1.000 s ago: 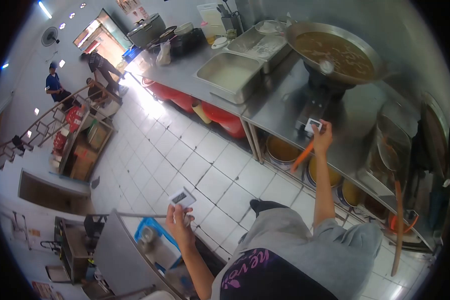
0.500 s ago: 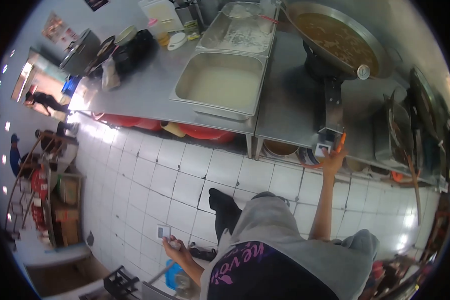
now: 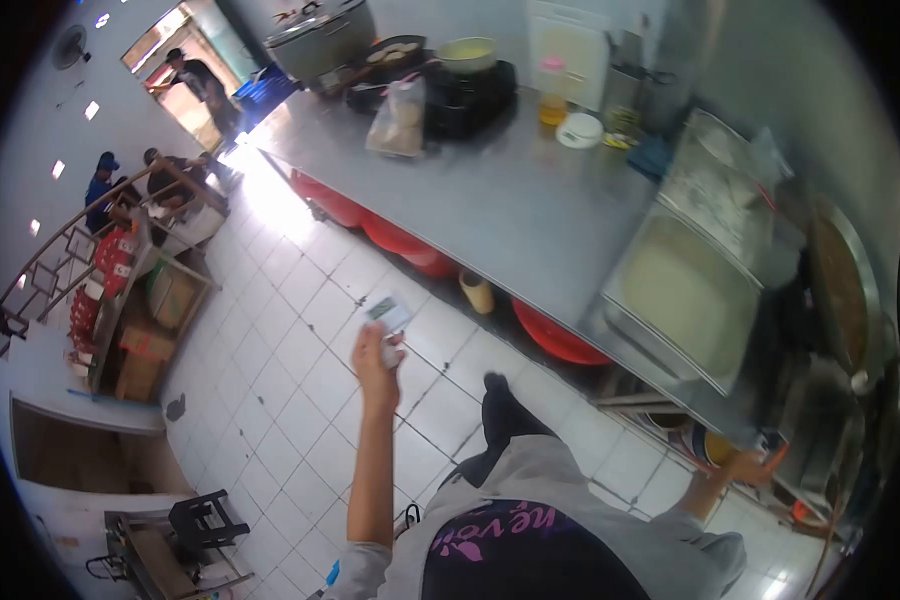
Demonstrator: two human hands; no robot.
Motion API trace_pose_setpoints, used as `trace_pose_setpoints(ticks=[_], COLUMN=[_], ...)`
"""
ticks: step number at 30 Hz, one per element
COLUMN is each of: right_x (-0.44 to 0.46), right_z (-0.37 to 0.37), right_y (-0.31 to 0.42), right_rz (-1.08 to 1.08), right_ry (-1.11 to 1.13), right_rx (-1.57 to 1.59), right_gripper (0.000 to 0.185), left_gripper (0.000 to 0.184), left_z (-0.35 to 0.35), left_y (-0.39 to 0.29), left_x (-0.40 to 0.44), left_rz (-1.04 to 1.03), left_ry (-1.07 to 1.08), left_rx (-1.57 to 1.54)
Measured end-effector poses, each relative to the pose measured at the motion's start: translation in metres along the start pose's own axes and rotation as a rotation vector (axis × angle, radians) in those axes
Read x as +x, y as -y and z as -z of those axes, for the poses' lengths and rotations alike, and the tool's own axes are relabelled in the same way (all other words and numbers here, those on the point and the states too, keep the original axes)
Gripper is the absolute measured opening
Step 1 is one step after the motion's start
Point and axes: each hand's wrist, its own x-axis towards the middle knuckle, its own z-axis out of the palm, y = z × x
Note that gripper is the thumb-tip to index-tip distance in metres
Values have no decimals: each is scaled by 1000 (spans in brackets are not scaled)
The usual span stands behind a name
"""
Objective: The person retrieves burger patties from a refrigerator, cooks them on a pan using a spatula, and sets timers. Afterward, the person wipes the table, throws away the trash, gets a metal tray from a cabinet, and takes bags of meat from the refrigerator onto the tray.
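My left hand (image 3: 378, 362) is raised over the tiled floor, its fingers closed on a small white device (image 3: 388, 312) with a dark display. At the lower right, my right hand (image 3: 752, 467) is low beside the steel table's front edge, blurred, with an orange-red item (image 3: 776, 458) at its fingers. Something small and pale also shows there, too blurred to name. Nearest to that hand on the table is a steel tray of pale liquid (image 3: 685, 295), with a tray of white powder (image 3: 718, 195) behind it.
A steel table (image 3: 530, 215) runs diagonally, bearing a stove (image 3: 475, 100), a plastic bag (image 3: 400, 120) and a white scale (image 3: 579, 130). Red basins (image 3: 555, 335) sit beneath. The big wok (image 3: 842, 290) stands at right. Several people are at the far left; one person (image 3: 202, 88) stands by the doorway.
The view has swung toward the table's far end. My left hand has risen with the white device. My right hand now appears farther right and lower, and the wok has shifted to the right edge.
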Motion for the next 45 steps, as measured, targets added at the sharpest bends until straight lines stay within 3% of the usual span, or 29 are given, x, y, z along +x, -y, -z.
trace_pose_setpoints(ticks=[2, 4, 7, 8, 9, 10, 11, 13, 16, 17, 19, 22, 24, 26, 28, 31, 33, 35, 37, 41, 43, 45], right_x=[-12, -11, 26, 18, 1, -8, -11, -50, -92, -106, -136, -155, -170, -129, -158, -187, -223, -248, -286, -262, -262, -250], right_z=[18, 37, 159, 166, 181, 208, 239, 272, 329, 338, 341, 336, 321, 306, 247, 176, 126, 102, 62, 108, 109, 147], right_y=[57, 136, 407, 463, 529, 599, 668, 762, 858, 879, 926, 997, 1058, 1121, 1200, 1267, 1283, 1284, 1281, 1276, 1268, 1265], right_rz=[-69, -681, -490, -318, -417, -170, -228, -175, 202, 192, 106, 93, 127, 184, 161, 280, 294, 265, 165, 173, 117, 237], right_ry=[-98, 23, -63, -14, 201, 498, 828, 1684, 2072, 2058, 2259, 2245, 1694, 1480, 1126, 1104, 1315, 1342, 1352, 1279, 1225, 993], right_rx=[-52, -81, 760, 876, 1158, 1021, 1459, 1866, 1808, 1813, 1824, 1848, 1905, 1697, 1672, 1009, 743, 616, 654, 528, 740, 888], right_gripper=[50, 45, 39, 32, 28, 26, 27, 40, 54, 54, 52, 48, 47, 46, 47, 39, 41, 53, 56, 59, 56, 49], left_gripper=[32, 40, 35, 39, 43, 41, 39, 35, 37, 38, 41, 48, 54, 49, 47, 42, 43, 42, 41, 37, 37, 36], left_z=[-5, -8, -16, -21, -25, -29, -32, -38, -36, -33, -24, -12, 9, 38, 62, 85, 95, 102, 107, 100, 86, 74], left_y=[2, 5, -1, -7, -12, -19, -25, -41, -61, -66, -72, -94, -103, -109, -118, -133, -148, -158, -163, -171, -176, -174], left_x=[38, 82, 150, 172, 195, 217, 237, 275, 328, 346, 384, 445, 495, 546, 593, 655, 697, 739, 782, 845, 863, 874], left_rz=[28, 27, 26, 15, 31, 49, 67, 20, -4, -12, -12, -19, -48, 40, 99, 126, 175, 190, 207, 279, 230, 229], left_ry=[44, 52, 129, 155, 192, 213, 231, 299, 302, 315, 304, 316, 324, 331, 365, 310, 340, 390, 451, 565, 631, 693], left_rx=[36, 85, 169, 188, 162, 182, 201, 271, 301, 308, 310, 305, 381, 374, 362, 386, 368, 400, 428, 472, 456, 452])
